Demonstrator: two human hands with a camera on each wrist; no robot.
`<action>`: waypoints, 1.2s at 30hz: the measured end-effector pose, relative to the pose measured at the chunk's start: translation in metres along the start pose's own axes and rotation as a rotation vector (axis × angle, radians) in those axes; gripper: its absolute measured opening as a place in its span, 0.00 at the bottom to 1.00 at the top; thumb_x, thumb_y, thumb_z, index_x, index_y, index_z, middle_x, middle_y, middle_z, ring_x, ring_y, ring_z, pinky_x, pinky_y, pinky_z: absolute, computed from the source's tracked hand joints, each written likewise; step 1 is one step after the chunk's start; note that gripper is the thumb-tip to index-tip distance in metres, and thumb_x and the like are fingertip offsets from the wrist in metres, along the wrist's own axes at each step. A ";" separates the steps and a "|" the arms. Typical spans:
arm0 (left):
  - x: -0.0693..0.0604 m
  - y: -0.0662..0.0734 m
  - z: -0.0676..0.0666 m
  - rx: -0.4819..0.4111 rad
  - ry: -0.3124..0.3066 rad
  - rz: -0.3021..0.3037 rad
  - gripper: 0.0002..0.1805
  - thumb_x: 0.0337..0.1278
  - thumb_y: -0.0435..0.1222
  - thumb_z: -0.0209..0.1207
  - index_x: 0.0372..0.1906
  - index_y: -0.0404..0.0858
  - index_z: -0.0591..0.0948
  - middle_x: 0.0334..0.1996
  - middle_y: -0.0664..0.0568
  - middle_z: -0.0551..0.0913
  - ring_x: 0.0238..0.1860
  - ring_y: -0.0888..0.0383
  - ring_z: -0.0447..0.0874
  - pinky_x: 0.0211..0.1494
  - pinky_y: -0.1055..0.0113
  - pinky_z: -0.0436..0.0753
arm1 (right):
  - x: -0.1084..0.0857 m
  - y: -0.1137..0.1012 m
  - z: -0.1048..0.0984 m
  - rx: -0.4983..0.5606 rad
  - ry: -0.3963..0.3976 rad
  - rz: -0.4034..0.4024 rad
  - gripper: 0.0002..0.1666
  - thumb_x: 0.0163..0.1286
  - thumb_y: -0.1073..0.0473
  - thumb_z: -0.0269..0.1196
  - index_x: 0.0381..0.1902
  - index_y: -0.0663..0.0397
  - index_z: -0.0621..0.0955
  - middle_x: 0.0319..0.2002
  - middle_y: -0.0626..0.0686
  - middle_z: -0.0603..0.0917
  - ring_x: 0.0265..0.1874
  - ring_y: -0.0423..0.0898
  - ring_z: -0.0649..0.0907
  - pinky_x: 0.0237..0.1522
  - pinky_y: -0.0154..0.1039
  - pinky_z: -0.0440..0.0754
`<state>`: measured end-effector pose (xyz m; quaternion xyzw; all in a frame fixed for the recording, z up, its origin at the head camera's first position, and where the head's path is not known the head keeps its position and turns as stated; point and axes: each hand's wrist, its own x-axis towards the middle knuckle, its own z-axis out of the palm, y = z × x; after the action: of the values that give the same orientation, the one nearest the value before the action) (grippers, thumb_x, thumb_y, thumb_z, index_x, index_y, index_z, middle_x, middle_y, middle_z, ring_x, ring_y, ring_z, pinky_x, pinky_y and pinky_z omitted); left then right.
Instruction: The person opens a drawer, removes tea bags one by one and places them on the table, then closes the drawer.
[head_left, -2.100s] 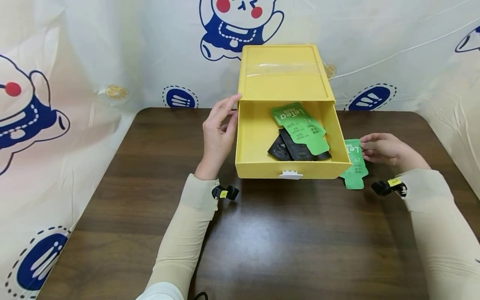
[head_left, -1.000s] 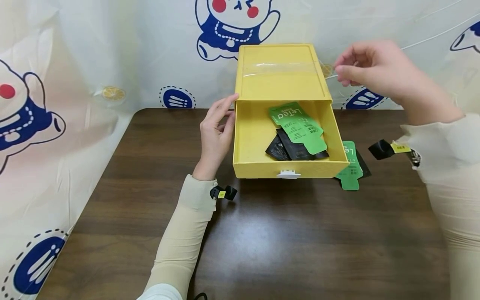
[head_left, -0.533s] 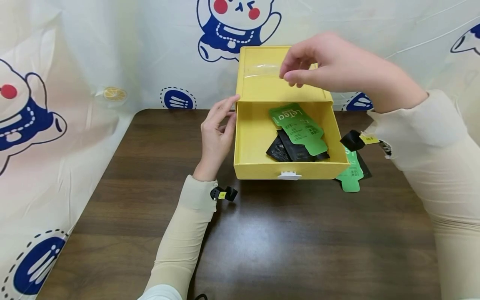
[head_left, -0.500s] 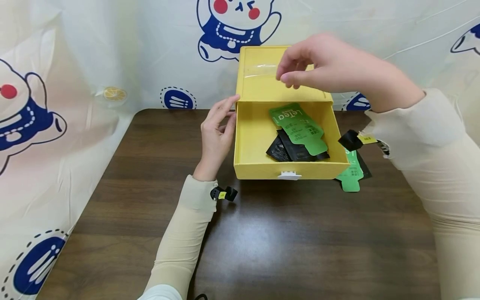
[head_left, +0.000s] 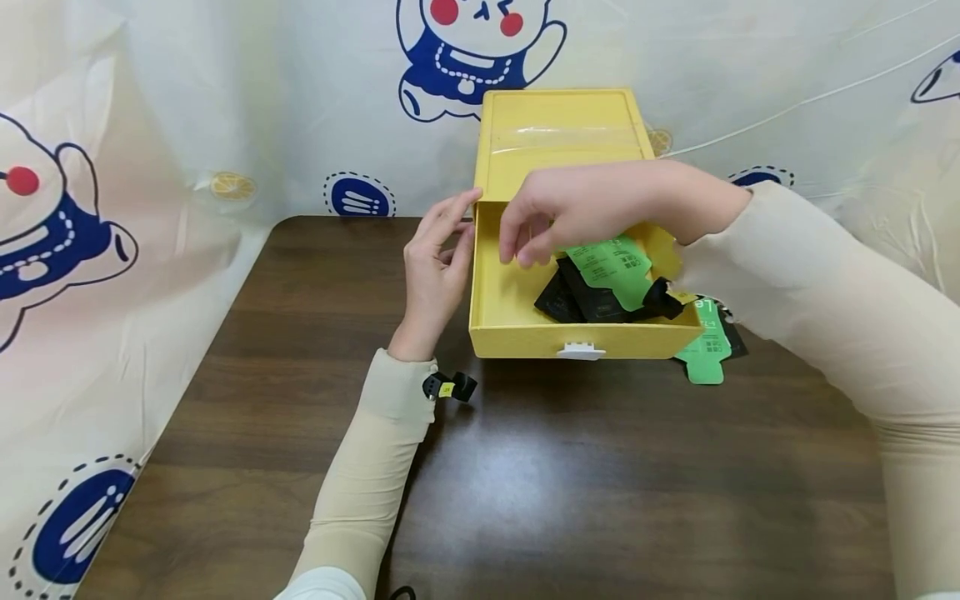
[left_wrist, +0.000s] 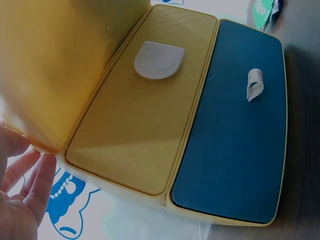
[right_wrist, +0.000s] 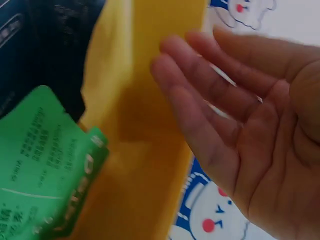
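Observation:
A yellow drawer box point(head_left: 558, 112) stands at the back of the table with its top drawer point(head_left: 517, 340) pulled out. Inside the drawer lie green LeTea packets point(head_left: 617, 268) over black packets point(head_left: 592, 304). My left hand point(head_left: 435, 267) rests its fingertips against the box's left side, near the drawer's back corner. Over the left part of the drawer hovers my right hand point(head_left: 592, 204), fingers loosely bent and holding nothing; it hides some of the green packets. Its bare palm point(right_wrist: 270, 135) shows in the right wrist view, beside the drawer wall.
On the table right of the box, another green packet point(head_left: 705, 358) lies over a black packet point(head_left: 738, 343), partly covered by my right sleeve. Below the open drawer, the left wrist view shows a yellow drawer front point(left_wrist: 135, 120) and a blue one point(left_wrist: 230, 130). A printed curtain point(head_left: 225, 100) hangs behind.
My right hand has left the green packet on the table, risen, swung left over the box and come down over the drawer. The left hand has stayed in place.

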<state>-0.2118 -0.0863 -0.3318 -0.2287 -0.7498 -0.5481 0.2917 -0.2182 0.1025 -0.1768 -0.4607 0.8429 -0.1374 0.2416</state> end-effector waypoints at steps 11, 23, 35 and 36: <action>0.004 0.003 0.001 -0.016 -0.001 0.001 0.19 0.69 0.28 0.56 0.61 0.37 0.80 0.57 0.41 0.80 0.46 0.50 0.86 0.44 0.63 0.89 | 0.018 0.009 0.009 0.019 -0.199 -0.031 0.10 0.71 0.65 0.60 0.46 0.58 0.85 0.43 0.53 0.88 0.41 0.45 0.82 0.52 0.42 0.82; 0.000 0.003 -0.001 0.005 -0.007 -0.032 0.19 0.69 0.28 0.55 0.62 0.39 0.80 0.57 0.43 0.80 0.46 0.50 0.86 0.46 0.60 0.89 | 0.022 0.018 0.019 0.056 -0.382 0.006 0.06 0.67 0.67 0.64 0.40 0.59 0.86 0.36 0.51 0.86 0.35 0.41 0.79 0.45 0.35 0.82; 0.000 0.003 -0.001 0.006 -0.004 -0.020 0.19 0.69 0.29 0.56 0.62 0.38 0.80 0.57 0.42 0.80 0.46 0.50 0.86 0.45 0.60 0.90 | 0.019 0.014 0.016 -0.017 -0.362 -0.004 0.06 0.67 0.67 0.63 0.30 0.56 0.85 0.27 0.47 0.83 0.30 0.41 0.77 0.39 0.35 0.79; 0.000 0.003 -0.001 0.008 -0.005 -0.019 0.19 0.69 0.29 0.56 0.62 0.38 0.80 0.57 0.42 0.80 0.46 0.50 0.86 0.45 0.60 0.90 | 0.018 0.014 0.015 -0.017 -0.345 0.003 0.06 0.68 0.66 0.63 0.30 0.55 0.85 0.27 0.47 0.82 0.30 0.42 0.77 0.38 0.35 0.79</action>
<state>-0.2096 -0.0869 -0.3298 -0.2216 -0.7548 -0.5474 0.2855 -0.2287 0.0946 -0.2007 -0.4783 0.7907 -0.0491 0.3789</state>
